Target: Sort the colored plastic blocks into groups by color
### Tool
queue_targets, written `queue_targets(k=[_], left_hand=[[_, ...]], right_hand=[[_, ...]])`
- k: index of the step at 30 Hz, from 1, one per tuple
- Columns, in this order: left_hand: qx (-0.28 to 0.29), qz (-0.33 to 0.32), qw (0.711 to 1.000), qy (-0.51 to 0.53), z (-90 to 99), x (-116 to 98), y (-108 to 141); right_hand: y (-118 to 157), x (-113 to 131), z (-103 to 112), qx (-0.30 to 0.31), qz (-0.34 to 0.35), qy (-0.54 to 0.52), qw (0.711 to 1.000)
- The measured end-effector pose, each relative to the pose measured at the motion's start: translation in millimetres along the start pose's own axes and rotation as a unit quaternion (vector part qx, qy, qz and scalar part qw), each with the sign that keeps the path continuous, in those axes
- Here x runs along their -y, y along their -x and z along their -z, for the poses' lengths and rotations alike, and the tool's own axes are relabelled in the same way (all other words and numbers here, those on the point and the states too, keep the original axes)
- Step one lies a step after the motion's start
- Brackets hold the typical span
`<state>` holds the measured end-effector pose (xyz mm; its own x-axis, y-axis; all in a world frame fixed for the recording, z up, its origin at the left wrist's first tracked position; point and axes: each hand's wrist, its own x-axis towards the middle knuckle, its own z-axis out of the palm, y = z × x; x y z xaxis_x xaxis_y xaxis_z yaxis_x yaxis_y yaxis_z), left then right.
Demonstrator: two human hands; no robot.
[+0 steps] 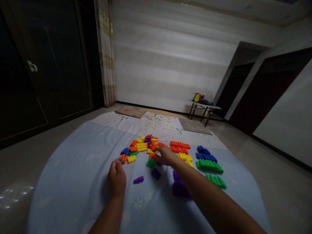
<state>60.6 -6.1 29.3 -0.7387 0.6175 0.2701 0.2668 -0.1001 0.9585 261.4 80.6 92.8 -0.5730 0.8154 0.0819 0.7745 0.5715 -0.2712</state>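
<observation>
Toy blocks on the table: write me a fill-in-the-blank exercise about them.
The lone block nearest the camera, right of the left hand, is ____.
The mixed pile lies to the ____ of the orange rows.
Just beyond the long green row, the next row is ____.

Missing words: purple; left; blue.

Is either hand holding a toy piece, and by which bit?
I can't tell; it's too blurry. The left hand touches or nearly touches an orange piece, the right hand another orange piece.
</observation>
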Motion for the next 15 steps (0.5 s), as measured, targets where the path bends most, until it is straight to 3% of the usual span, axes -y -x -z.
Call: queue_targets(k=[3,6,11,15], left_hand=[[0.001,0.004,1.0,0.001,-0.8,0,0],[0.007,0.013,1.0,-0.005,-1.4,0,-1],[0.014,0.012,1.0,-0.003,-1.0,1,0],[0.016,0.022,1.0,-0.007,-0.6,2,0]], right_hand=[[-24,-10,-2,-0.032,-0.086,0.003,0.996],[-49,-17,-9,-0.039,-0.125,0.009,0.991],[-85,-16,-23,-0.005,-0.235,-0.01,0.972],[-94,-10,-30,0.024,-0.237,-0.033,0.971]])
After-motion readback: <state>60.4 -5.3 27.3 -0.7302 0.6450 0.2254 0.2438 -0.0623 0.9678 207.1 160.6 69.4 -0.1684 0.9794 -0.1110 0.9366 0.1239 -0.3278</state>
